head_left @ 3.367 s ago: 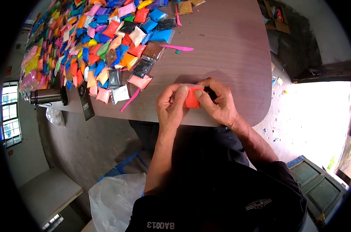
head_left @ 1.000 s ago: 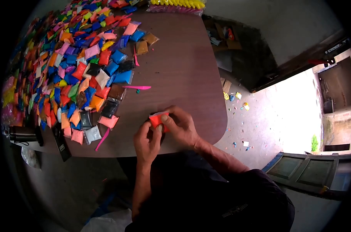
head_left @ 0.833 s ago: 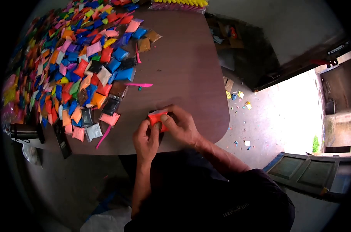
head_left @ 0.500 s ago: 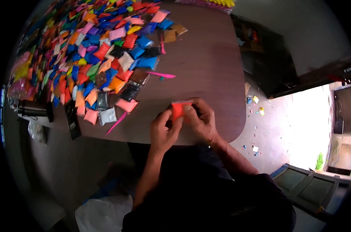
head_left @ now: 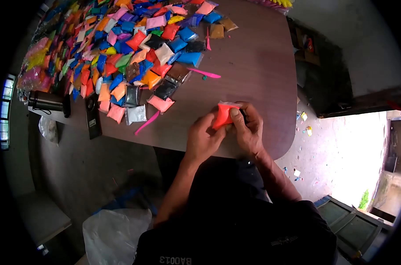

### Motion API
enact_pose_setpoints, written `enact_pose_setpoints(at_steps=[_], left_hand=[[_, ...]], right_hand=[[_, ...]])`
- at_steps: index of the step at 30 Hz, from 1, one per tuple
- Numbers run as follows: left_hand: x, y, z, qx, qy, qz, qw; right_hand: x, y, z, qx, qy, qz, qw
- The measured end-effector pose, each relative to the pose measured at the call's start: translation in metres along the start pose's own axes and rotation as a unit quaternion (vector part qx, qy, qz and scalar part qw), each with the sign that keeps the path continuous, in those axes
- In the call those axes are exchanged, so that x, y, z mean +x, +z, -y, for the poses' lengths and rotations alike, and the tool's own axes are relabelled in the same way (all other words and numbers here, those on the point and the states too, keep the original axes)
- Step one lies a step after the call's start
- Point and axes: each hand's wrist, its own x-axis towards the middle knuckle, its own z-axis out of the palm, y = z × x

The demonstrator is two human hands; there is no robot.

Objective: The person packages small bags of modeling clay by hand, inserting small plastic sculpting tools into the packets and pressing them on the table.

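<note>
Between my two hands, over the table's near edge, is a small clear packet of bright red-orange soft clay-like material (head_left: 223, 115). My left hand (head_left: 203, 139) is closed round its lower left side. My right hand (head_left: 250, 130) pinches the upper right part, thumb on top and fingers behind, partly hidden. A large heap of similar packets in many colours (head_left: 134, 57) covers the left of the table. Closest to my hands are a salmon-pink packet (head_left: 161, 104) and a pink plastic knife-like tool (head_left: 146, 123).
More pink tools (head_left: 205, 73) lie on the brown table (head_left: 253, 57). A dark flask (head_left: 48, 100) and a black box-like object (head_left: 93, 119) stand at the left edge. A clear plastic bag (head_left: 114, 236) is below; scraps (head_left: 296, 173) litter the floor at right.
The view has shifted, so table and hands appear further right. The packet now tilts more, and its lower part shows more between my hands. Both hands still hold it.
</note>
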Motion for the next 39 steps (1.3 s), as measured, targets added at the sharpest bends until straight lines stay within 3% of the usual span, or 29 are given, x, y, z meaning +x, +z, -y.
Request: enact_pose_setpoints(at_steps=[5, 11, 13, 19, 23, 25, 39], left_hand=[[0.002, 0.000, -0.002, -0.040, -0.024, -0.010, 0.999], [0.003, -0.001, -0.005, -0.008, 0.011, -0.011, 1.000], [0.003, -0.001, -0.008, -0.097, -0.028, -0.008, 0.995], [-0.002, -0.010, 0.012, -0.022, -0.035, 0.005, 0.999], [0.000, -0.010, 0.009, -0.026, -0.027, 0.004, 0.999], [0.003, -0.006, -0.005, -0.114, -0.033, -0.013, 0.993], [0.001, -0.009, 0.000, -0.078, -0.037, -0.023, 0.996]], right_hand=[[0.000, -0.001, 0.002, 0.005, 0.027, 0.025, 0.999], [0.001, 0.000, 0.002, 0.031, 0.039, 0.006, 0.999], [0.002, -0.003, -0.004, 0.041, 0.015, 0.003, 0.999], [0.001, -0.001, -0.002, 0.030, 0.025, 0.000, 0.999], [0.001, -0.003, -0.003, 0.015, 0.036, 0.007, 0.999], [0.002, -0.002, -0.003, 0.018, 0.021, -0.004, 1.000], [-0.001, -0.001, 0.004, -0.018, 0.022, 0.036, 0.999]])
